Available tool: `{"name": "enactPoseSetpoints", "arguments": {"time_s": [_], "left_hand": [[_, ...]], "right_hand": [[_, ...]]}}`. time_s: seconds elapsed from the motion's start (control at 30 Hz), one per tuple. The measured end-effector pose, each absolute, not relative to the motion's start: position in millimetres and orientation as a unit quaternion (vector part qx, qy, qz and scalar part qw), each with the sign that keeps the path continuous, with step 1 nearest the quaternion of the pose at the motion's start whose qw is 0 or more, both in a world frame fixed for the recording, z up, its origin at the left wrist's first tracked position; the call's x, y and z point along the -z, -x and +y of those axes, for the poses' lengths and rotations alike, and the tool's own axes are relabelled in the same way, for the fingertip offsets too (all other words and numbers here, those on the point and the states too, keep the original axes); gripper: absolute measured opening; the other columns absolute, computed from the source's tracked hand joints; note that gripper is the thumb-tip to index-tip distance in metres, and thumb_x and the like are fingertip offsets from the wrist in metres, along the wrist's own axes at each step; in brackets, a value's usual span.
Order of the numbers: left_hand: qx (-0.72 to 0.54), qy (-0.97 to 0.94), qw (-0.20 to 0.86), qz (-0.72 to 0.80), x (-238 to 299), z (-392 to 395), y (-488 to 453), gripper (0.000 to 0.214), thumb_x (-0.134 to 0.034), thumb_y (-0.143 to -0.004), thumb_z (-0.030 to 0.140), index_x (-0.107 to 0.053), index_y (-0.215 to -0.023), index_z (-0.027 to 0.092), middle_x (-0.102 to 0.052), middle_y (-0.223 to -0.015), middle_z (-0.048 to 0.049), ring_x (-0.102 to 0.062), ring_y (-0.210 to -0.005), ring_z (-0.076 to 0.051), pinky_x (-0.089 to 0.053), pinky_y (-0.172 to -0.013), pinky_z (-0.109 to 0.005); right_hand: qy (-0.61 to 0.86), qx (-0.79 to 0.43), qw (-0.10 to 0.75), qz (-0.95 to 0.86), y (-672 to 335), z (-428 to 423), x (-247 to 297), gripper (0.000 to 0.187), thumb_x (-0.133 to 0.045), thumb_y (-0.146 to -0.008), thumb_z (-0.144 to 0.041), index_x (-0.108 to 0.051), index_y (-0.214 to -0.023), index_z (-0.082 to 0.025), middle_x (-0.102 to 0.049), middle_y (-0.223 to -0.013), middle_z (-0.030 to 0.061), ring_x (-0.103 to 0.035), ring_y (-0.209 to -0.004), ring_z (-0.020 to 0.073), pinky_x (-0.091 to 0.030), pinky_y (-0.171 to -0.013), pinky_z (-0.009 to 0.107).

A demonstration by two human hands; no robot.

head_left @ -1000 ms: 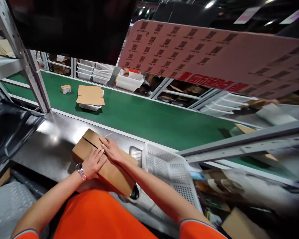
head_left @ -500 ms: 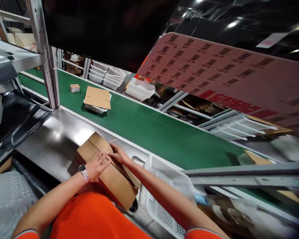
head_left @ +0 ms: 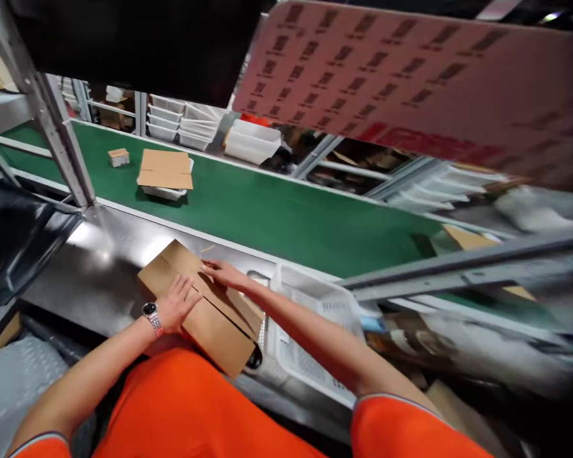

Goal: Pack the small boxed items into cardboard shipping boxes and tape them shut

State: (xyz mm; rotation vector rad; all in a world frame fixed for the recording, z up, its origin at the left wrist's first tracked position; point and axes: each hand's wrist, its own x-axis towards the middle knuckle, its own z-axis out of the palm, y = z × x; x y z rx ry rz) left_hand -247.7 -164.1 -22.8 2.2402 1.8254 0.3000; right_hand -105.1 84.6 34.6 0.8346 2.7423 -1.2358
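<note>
On the metal worktop in front of me lies a brown cardboard box (head_left: 218, 331), set at a slant, with a dark gap along the seam between its long top flaps. My left hand (head_left: 176, 308), wearing a metal watch (head_left: 151, 311) at the wrist, rests on the near flap with its fingers spread. My right hand (head_left: 225, 275) reaches across to the far flap (head_left: 229, 304), its fingers stretched out and touching the cardboard near the far left end. Whether anything is inside the box is hidden.
A white perforated basket (head_left: 291, 346) stands right of the box. Behind runs a green conveyor belt (head_left: 262, 207) with a small carton (head_left: 119, 157) and a cardboard-covered white basket (head_left: 166, 170). A metal post (head_left: 60, 140) rises at left; a pink-red sheet (head_left: 410, 83) hangs overhead.
The far flap has come down flatter over the box under my right hand. My left hand stays on the near flap. The whole view has shifted with my head.
</note>
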Motion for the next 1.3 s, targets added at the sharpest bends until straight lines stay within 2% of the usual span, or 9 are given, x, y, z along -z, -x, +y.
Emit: {"name": "enactPoseSetpoints", "arguments": {"time_s": [0.17,0.3,0.5,0.7,0.8,0.93,1.07,1.2,1.3], "left_hand": [[-0.094,-0.77,0.107,0.622,20.8,-160.1,255.9,0.132,-0.11,-0.069,0.052,-0.052,-0.182,0.017,-0.035,-0.192,-0.0346,-0.032,-0.18,-0.059,-0.025,-0.146,-0.083],[-0.077,-0.783,0.097,0.609,19.5,-158.0,262.5,0.122,-0.104,-0.075,0.064,-0.059,-0.177,0.015,-0.042,-0.188,-0.0347,-0.039,-0.177,-0.059,-0.029,-0.145,-0.082],[-0.065,-0.79,0.056,0.607,10.4,-155.7,273.1,0.12,-0.107,-0.071,0.053,-0.062,-0.175,0.015,-0.047,-0.186,-0.0349,-0.045,-0.174,-0.059,-0.036,-0.144,-0.078],[-0.034,-0.8,0.024,0.598,1.5,-152.8,277.3,0.118,-0.107,-0.073,0.055,-0.062,-0.175,0.016,-0.05,-0.184,-0.0344,-0.048,-0.172,-0.058,-0.041,-0.142,-0.076],[-0.02,-0.8,0.014,0.599,-2.7,-155.7,276.7,0.118,-0.106,-0.075,0.057,-0.061,-0.176,0.016,-0.051,-0.183,-0.0353,-0.049,-0.171,-0.059,-0.042,-0.141,-0.077],[0.002,-0.797,0.015,0.604,-13.0,-159.4,268.6,0.115,-0.105,-0.078,0.053,-0.06,-0.178,0.021,-0.047,-0.186,-0.033,-0.046,-0.171,-0.063,-0.041,-0.139,-0.081],[0.037,-0.8,0.027,0.598,-19.9,-159.2,258.0,0.115,-0.102,-0.077,0.033,-0.054,-0.182,0.033,-0.043,-0.193,-0.0211,-0.041,-0.172,-0.067,-0.033,-0.137,-0.092],[0.043,-0.801,0.031,0.596,-16.7,-158.8,258.8,0.114,-0.099,-0.077,0.027,-0.056,-0.182,0.028,-0.049,-0.189,-0.0226,-0.04,-0.172,-0.068,-0.032,-0.136,-0.094],[0.033,-0.804,0.025,0.593,-13.2,-158.8,264.6,0.113,-0.1,-0.076,0.026,-0.057,-0.181,0.027,-0.052,-0.187,-0.0225,-0.045,-0.17,-0.066,-0.036,-0.137,-0.092]], "right_hand": [[-0.339,0.208,-0.133,0.908,50.9,79.0,-41.4,0.073,-0.043,-0.123,-0.064,-0.054,-0.18,-0.02,-0.059,-0.178,0.0238,-0.054,-0.166,0.0414,-0.038,-0.143,0.066],[-0.396,0.173,-0.074,0.899,27.5,18.1,-13.8,0.065,-0.042,-0.126,-0.051,-0.053,-0.179,-0.015,-0.069,-0.165,0.025,-0.064,-0.155,0.0387,-0.045,-0.137,0.059],[-0.397,0.299,-0.048,0.866,22.3,7.9,-21.4,0.069,-0.036,-0.127,-0.055,-0.053,-0.181,-0.014,-0.068,-0.17,0.0221,-0.067,-0.155,0.0337,-0.049,-0.133,0.049],[-0.409,0.268,-0.028,0.872,-29.4,-19.6,-13.5,0.11,-0.078,-0.098,-0.09,-0.049,-0.187,-0.034,-0.033,-0.197,0.0212,-0.028,-0.18,0.0539,-0.021,-0.142,0.082],[-0.407,0.251,-0.088,0.874,-40.4,-38.0,7.1,0.079,-0.082,-0.103,-0.078,-0.066,-0.174,-0.046,-0.034,-0.197,0.0132,-0.031,-0.177,0.0495,-0.029,-0.14,0.079],[-0.39,0.233,-0.173,0.874,-38.3,-45.6,26.8,0.054,-0.086,-0.106,-0.063,-0.081,-0.158,-0.046,-0.041,-0.193,0.0108,-0.039,-0.17,0.0463,-0.033,-0.138,0.078],[-0.394,0.232,-0.201,0.866,-32.2,-47.1,34.4,0.046,-0.088,-0.106,-0.06,-0.086,-0.15,-0.047,-0.044,-0.191,0.0097,-0.039,-0.169,0.0473,-0.031,-0.138,0.082],[-0.388,0.252,-0.234,0.855,-30.2,-44.5,41.7,0.042,-0.085,-0.108,-0.06,-0.088,-0.148,-0.047,-0.045,-0.19,0.0093,-0.037,-0.171,0.0465,-0.028,-0.139,0.084],[-0.371,0.294,-0.3,0.829,-45.8,-46.5,58.6,0.05,-0.07,-0.116,-0.058,-0.079,-0.162,-0.04,-0.047,-0.188,0.012,-0.042,-0.172,0.0403,-0.036,-0.141,0.073]]}}
